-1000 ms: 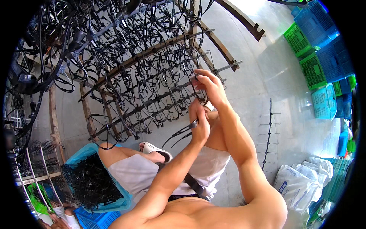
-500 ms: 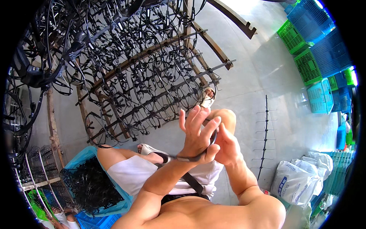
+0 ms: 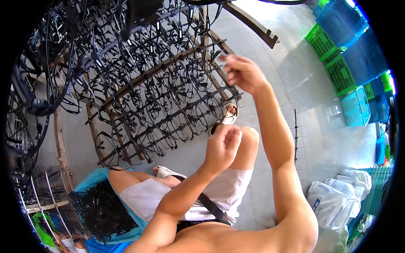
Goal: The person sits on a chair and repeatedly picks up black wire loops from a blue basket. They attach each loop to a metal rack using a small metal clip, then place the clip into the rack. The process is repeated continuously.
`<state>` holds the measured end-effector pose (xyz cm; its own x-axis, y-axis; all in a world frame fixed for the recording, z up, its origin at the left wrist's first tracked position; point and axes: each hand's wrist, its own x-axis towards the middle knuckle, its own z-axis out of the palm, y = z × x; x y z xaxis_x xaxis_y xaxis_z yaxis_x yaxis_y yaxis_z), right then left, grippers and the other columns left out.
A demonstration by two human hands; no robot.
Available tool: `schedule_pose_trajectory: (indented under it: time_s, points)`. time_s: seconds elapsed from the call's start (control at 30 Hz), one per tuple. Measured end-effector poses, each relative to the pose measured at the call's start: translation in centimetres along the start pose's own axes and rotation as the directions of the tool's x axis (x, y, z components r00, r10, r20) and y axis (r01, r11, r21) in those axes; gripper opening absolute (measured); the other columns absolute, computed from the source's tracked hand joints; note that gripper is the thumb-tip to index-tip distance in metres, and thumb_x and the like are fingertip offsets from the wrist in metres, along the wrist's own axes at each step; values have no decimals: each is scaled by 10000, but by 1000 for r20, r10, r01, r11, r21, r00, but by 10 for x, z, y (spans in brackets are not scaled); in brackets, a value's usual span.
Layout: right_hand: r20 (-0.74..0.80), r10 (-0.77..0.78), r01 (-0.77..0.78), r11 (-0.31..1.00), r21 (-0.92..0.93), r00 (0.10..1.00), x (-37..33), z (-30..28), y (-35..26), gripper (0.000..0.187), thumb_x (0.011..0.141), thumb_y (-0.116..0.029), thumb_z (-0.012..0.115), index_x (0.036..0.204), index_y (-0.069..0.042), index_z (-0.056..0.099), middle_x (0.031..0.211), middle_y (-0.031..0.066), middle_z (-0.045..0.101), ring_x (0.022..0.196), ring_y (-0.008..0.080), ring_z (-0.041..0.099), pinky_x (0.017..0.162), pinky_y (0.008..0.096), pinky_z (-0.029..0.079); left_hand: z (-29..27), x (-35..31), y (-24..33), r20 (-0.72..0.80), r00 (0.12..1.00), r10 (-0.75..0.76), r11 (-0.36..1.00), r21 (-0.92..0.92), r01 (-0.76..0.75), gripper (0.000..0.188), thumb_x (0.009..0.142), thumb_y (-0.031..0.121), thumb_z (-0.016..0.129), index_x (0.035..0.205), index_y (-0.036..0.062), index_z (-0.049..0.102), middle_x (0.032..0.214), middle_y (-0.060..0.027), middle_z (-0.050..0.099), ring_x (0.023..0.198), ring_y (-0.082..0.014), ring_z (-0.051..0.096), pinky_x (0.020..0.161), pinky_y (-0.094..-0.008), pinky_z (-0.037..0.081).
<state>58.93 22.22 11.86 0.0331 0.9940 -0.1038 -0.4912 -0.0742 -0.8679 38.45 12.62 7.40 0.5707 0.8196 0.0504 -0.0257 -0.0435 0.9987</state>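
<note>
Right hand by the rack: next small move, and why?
Probably ease the right hand slightly left, toward the rack of dark frames: in the head view it shows near the rack's right edge, fingertips blurred. The left hand is curled lower down; what either holds is unclear.

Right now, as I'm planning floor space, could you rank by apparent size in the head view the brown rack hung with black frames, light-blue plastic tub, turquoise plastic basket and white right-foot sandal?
1. Brown rack
2. Light-blue plastic tub
3. Turquoise plastic basket
4. White right-foot sandal
</note>
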Motion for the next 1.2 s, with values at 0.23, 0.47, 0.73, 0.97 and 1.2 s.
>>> schedule_pose_trajectory:
  time_s: [0.23, 0.47, 0.73, 0.97, 1.2]
  points:
    - [-185, 167, -234, 870, -435, 968, 23, -16, 61, 283, 901, -270, 605, 1039, -25, 571, 727, 26, 536, 542, 115, 553, 459, 233, 432, 28, 41, -34, -126, 990, 60, 966, 258, -26, 171, 893, 107, 577, 999, -27, 570, 883, -154, 673, 718, -221, 674, 643, -326, 516]
    - [-186, 10, -49, 977, -208, 983, 11, -24, 66, 291, 929, -219, 569, 1104, 14, 561, 740, 21, 520, 543, 108, 515, 484, 251, 438, 52, 71, -88, -195, 976, -97, 955, 258, 146, 270, 933, 220, 552, 1027, -25, 613, 815, -110, 678, 647, -185, 639, 607, -308, 507]
    - [-174, -31, -26, 948, -317, 984, 14, -32, 73, 280, 928, -188, 567, 1112, 22, 576, 771, 12, 533, 547, 96, 510, 484, 236, 408, 51, 75, -86, -230, 969, -89, 959, 244, 146, 268, 930, 229, 571, 935, -31, 635, 709, -72, 655, 580, -112, 583, 555, -262, 465]
    - [-194, -44, -25, 940, -340, 980, 15, -25, 68, 292, 922, -187, 573, 1115, 32, 576, 773, 20, 543, 547, 88, 505, 485, 231, 397, 52, 76, -85, -256, 964, -73, 970, 206, 128, 251, 921, 217, 579, 919, -29, 627, 688, -67, 646, 580, -122, 592, 569, -275, 467]
    - [-216, -136, 11, 869, -495, 967, -10, -18, 60, 269, 912, -193, 586, 1085, 11, 608, 714, 14, 548, 566, 79, 512, 504, 224, 408, 62, 77, -91, -456, 874, 170, 956, 293, -33, 350, 920, 192, 573, 1185, -26, 508, 817, -97, 625, 611, -178, 624, 600, -289, 497]
